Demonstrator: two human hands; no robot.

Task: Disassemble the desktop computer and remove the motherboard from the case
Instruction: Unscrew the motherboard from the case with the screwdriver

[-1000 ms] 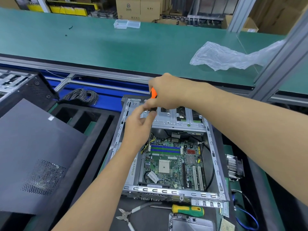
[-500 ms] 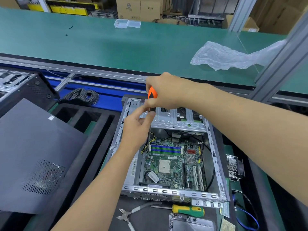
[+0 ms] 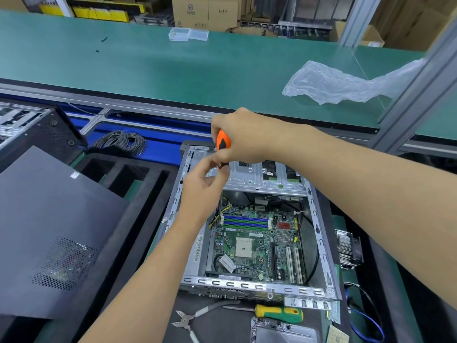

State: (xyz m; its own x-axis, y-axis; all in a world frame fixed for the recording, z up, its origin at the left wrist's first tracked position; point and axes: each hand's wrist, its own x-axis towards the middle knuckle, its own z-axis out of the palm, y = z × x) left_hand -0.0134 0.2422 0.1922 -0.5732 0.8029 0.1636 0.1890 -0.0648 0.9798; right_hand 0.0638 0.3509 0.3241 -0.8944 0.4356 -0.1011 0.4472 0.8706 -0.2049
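An open silver computer case lies flat in front of me with the green motherboard inside it. My right hand grips an orange-and-black screwdriver, held upright over the case's far-left corner by the drive cage. My left hand reaches up beneath it, and its fingertips pinch the screwdriver's lower end. The tip and any screw are hidden behind my fingers.
The removed dark side panel lies at the left on a black foam tray. Cutting pliers and a yellow-green screwdriver lie in front of the case. A heatsink sits to the right. A plastic bag rests on the green bench.
My right hand has turned slightly with the screwdriver, showing more of the orange handle. My left hand's fingers have shifted a little at the screwdriver's lower end.
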